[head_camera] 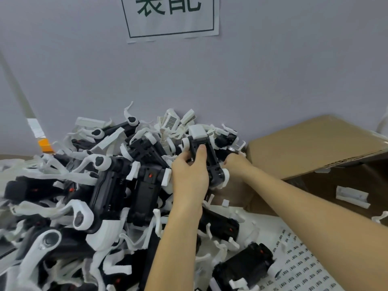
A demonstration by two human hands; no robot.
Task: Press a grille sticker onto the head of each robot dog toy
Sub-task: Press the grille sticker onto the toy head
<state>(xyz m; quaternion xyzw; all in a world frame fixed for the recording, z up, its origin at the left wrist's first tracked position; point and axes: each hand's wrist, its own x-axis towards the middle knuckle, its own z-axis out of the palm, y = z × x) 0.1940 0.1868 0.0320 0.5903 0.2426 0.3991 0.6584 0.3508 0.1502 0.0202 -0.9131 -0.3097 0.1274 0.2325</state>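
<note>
A black-and-white robot dog toy (211,164) lies belly-up at the right edge of the big pile. My left hand (190,175) grips its black body, thumb on the underside near the white head (197,131). My right hand (235,164) holds the toy's far side; its fingers are hidden behind the body. A sheet of small grille stickers (302,267) lies flat at the lower right, under my right forearm.
A large heap of robot dog toys (94,196) fills the left and middle. White heads with grille stickers (171,120) lie at the back by the wall. An open cardboard box (315,152) stands at the right with a white part (351,196) inside.
</note>
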